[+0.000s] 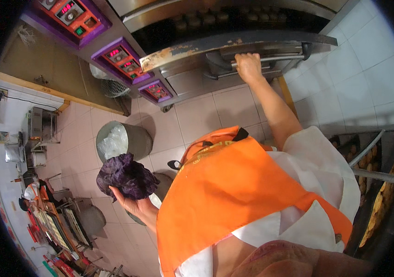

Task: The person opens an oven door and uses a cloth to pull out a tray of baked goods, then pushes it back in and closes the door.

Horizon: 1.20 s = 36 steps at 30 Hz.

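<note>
- The oven door [178, 79] hung tilted outward at the front of the oven, and a dark gap above its edge showed rows of small rounded items [208, 19] inside, too dim to name.
- The right hand [248, 67] was wrapped round the left part of the metal door handle [282, 58], its knuckles uppermost.
- The left hand [134, 203] supported a bunched purple cloth [125, 177] from beneath, out to the person's left; one digit pressed along its lower edge, while the others were mostly hidden.
- The door looked heavy, stiff and probably hot, its worn edge a poor place for bare skin; the handle seemed the sound place to take hold, though its smooth bar might have been slippery.
- The cloth looked light, soft and limp, nothing fragile, and could have been taken anywhere in its folds.
- The door's long axis ran left to right across the person's front, its right end slightly farther away; the handle lay roughly parallel to it.
- The cloth was a rounded wad with no clear long axis, held near a bin [142, 138] with clear plastic [114, 142] in its mouth.
</note>
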Motion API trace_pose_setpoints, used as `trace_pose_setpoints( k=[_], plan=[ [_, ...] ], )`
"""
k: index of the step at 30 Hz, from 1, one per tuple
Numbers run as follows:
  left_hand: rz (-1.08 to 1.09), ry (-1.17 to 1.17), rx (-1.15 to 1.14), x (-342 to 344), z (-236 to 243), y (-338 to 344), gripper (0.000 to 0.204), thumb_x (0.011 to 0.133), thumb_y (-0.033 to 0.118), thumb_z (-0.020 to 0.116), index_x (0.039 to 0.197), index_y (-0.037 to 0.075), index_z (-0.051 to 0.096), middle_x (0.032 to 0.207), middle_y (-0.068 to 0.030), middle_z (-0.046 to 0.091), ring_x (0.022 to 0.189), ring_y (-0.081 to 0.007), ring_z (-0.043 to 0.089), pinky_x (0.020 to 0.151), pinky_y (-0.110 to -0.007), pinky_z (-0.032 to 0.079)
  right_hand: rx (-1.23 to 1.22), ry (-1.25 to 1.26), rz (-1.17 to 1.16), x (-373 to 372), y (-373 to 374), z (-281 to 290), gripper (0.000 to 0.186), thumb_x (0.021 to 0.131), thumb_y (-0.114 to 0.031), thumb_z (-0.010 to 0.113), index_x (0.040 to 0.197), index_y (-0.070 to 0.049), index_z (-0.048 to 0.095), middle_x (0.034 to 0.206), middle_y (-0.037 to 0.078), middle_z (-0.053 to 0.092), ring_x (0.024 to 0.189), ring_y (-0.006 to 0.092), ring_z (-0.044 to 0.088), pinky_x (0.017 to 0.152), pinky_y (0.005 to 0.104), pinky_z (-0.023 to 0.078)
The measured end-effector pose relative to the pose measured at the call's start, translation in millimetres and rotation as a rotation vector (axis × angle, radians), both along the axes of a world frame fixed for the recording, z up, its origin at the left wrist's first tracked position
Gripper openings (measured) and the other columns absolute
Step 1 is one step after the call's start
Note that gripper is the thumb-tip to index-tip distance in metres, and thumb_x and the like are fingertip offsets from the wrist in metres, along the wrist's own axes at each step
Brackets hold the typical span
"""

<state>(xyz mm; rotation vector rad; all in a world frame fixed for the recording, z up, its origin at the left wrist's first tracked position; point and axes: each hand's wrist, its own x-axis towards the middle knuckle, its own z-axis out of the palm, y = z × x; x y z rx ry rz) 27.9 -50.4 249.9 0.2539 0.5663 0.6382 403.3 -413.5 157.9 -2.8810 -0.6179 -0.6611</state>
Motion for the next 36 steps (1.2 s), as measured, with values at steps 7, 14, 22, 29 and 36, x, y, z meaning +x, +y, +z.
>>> trace_pose_setpoints(
  k=[7,14,22,29,36],
  plan=[
    [0.01,0.023,0.003,-7.3,-10.2,12.0,0.055,0.085,0.031,0.066,0.127,0.002,0.047,0.128,-0.0156,0.051,0.117,-0.0327,0.048,0.103,-0.05,0.037,-0.022,0.035,-0.017,8.7,3.8,-5.7,0.012,0.069,-0.007,0.066,0.077,-0.009,0.058,0.076,0.008,0.063,0.078,0.0281,0.059,0.071,0.0412,0.037],
    [0.025,0.009,0.062,-23.9,-5.9,22.4,0.056,0.085,0.033,0.065,0.128,0.002,0.047,0.13,-0.0152,0.05,0.118,-0.0328,0.047,0.102,-0.049,0.038,-0.091,0.136,-0.088,9.9,5.3,-4.7,0.01,0.072,-0.008,0.065,0.079,-0.009,0.059,0.082,0.009,0.065,0.082,0.0281,0.06,0.076,0.0408,0.038],
    [0.037,0.029,0.091,-40.4,-18.9,23.9,0.056,0.087,0.038,0.062,0.128,0.003,0.048,0.128,-0.0148,0.051,0.115,-0.033,0.05,0.1,-0.049,0.039,-0.176,0.199,-0.126,19.1,7.9,-9.3,0.013,0.073,-0.009,0.066,0.085,-0.008,0.06,0.085,0.01,0.065,0.086,0.029,0.06,0.077,0.0422,0.04],
    [0.076,0.056,0.034,-46.8,-29.6,26.9,0.056,0.087,0.039,0.061,0.128,0.004,0.047,0.128,-0.0143,0.051,0.115,-0.0326,0.05,0.1,-0.049,0.04,-0.192,0.219,-0.142,19.3,10.7,-11.7,0.015,0.074,-0.01,0.066,0.087,-0.009,0.06,0.083,0.01,0.065,0.086,0.0287,0.061,0.077,0.0425,0.04],
    [0.045,0.096,0.048,-33.5,-12.7,14.8,0.054,0.087,0.037,0.061,0.128,0.004,0.047,0.128,-0.0142,0.051,0.116,-0.0322,0.049,0.1,-0.05,0.039,-0.23,0.278,-0.062,6.4,4.2,-22.8,0.013,0.073,-0.014,0.065,0.085,-0.009,0.062,0.083,0.012,0.066,0.083,0.0302,0.063,0.076,0.0434,0.042]
  ],
)
